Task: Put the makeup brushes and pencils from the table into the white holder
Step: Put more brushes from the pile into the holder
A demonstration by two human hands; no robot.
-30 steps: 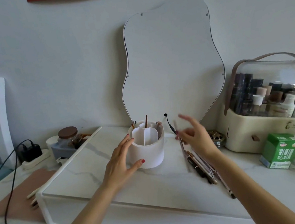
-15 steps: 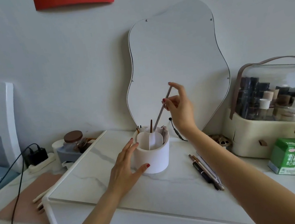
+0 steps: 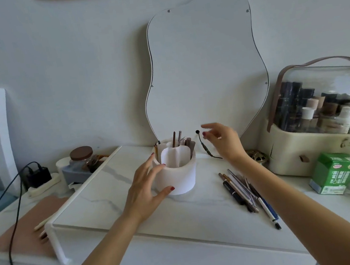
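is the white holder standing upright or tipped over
Upright. The white holder sits flat on the marble top, open end up, with pencils poking out of it. The left hand rests against its side.

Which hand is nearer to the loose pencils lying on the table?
Right. The right hand hovers open above and just behind the pencils, its forearm passing beside them. The left hand rests against the white holder, on its far side from the pencils.

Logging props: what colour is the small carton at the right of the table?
Green carton with a red-and-white label, in the head view.
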